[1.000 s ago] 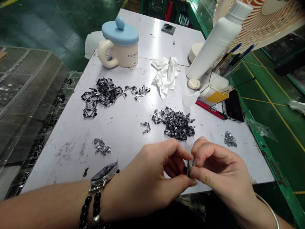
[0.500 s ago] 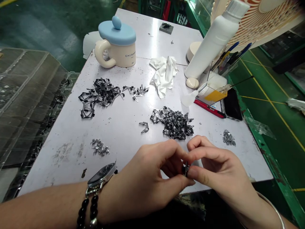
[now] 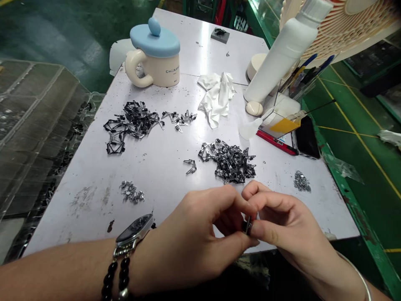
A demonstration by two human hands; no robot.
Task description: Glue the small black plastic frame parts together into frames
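Nearer dark pile [image 3: 233, 163] ahead, room rightward

A lidded mug [image 3: 164, 67] stands near a cloth [image 3: 217, 98].

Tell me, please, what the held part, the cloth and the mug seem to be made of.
Held part: probably metal, as its thin edge looks bright, though most of it is hidden.
Cloth: likely soft fabric, matt white, judging by its loose folds.
Mug: smooth cream, ceramic or plastic; the even surface leaves that open.
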